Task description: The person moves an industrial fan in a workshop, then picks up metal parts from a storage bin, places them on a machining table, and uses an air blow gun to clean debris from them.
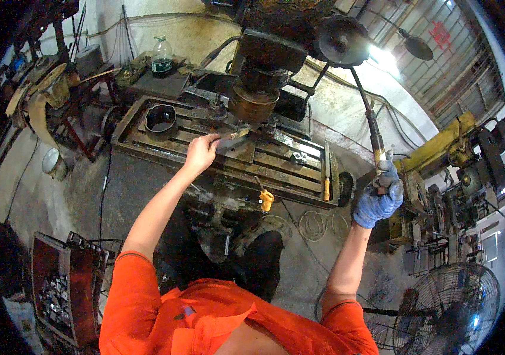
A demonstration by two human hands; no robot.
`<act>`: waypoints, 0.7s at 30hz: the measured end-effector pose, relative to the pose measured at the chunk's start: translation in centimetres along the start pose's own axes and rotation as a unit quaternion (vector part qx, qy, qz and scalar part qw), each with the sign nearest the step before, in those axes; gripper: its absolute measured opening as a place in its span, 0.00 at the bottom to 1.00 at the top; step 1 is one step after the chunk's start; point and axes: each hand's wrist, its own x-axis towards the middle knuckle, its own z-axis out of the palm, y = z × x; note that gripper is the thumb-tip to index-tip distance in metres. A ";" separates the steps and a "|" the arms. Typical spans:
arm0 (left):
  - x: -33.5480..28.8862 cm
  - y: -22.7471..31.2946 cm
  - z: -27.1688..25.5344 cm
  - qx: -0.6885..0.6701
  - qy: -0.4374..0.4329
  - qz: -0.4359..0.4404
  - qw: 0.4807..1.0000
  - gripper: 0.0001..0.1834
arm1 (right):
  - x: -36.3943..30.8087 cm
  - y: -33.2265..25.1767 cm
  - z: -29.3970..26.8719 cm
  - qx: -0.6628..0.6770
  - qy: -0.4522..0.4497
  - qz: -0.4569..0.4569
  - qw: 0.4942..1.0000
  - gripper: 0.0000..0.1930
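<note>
My left hand (pixel 200 155) is bare and closed around the handle of a small brush (pixel 240 134). The bristles point right, just below the round spindle head (pixel 255 102) of a machine tool. Beneath them lies the slotted metal table (pixel 282 170). My right hand (pixel 381 198), in a blue-grey glove, is raised at the right and wrapped round the lower end of a long dark lever (pixel 373 127). A small brownish piece shows at its fingers; I cannot tell what it is. A round tin of dark liquid (pixel 161 120) stands on the table's left end.
Small shiny metal blocks (pixel 298 158) and a yellow-handled file (pixel 327 186) lie on the table's right part. A yellow-handled tool (pixel 266 200) is at its front edge. A large fan (pixel 450 307) stands lower right, a crate of metal parts (pixel 66 290) lower left.
</note>
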 end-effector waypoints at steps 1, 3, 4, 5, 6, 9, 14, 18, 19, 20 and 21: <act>0.0 0.2 -0.1 -0.002 -0.011 -0.009 1.000 0.12 | -0.2 0.0 0.2 0.008 0.010 0.010 1.000 0.18; 0.0 0.2 0.0 -0.012 -0.012 -0.011 1.000 0.12 | -0.4 0.4 -0.3 0.015 0.000 0.005 1.000 0.18; 0.0 0.2 0.1 -0.017 -0.013 -0.012 1.000 0.12 | -0.4 0.5 -0.4 0.019 -0.005 0.002 1.000 0.18; 0.0 0.0 0.2 -0.010 -0.001 0.002 1.000 0.12 | -0.3 0.5 -0.3 0.001 0.000 -0.008 1.000 0.18; 0.0 -0.2 0.4 -0.002 0.011 0.015 1.000 0.12 | -0.2 0.4 -0.1 -0.018 0.005 -0.019 1.000 0.19; -0.1 -0.1 0.3 -0.003 0.013 0.009 1.000 0.12 | 0.4 0.0 0.7 -0.040 0.025 -0.043 0.998 0.20; -0.3 0.0 0.4 -0.027 0.037 0.044 0.998 0.12 | 1.2 -0.7 0.3 -0.048 -0.029 -0.065 0.996 0.18; -0.3 0.2 0.6 -0.029 0.023 0.037 0.999 0.12 | 1.9 -1.3 0.5 -0.063 -0.021 -0.052 0.996 0.20; -0.2 0.2 0.8 -0.028 0.017 0.034 0.999 0.13 | 2.2 -1.5 0.6 -0.061 -0.024 -0.055 0.996 0.20; -0.1 0.3 0.9 -0.035 0.017 0.039 0.998 0.13 | 2.4 -1.6 0.6 -0.060 -0.026 -0.058 0.996 0.20; 0.0 0.3 1.0 -0.043 0.017 0.044 0.998 0.13 | 2.8 -2.0 0.9 -0.074 0.000 -0.044 0.996 0.21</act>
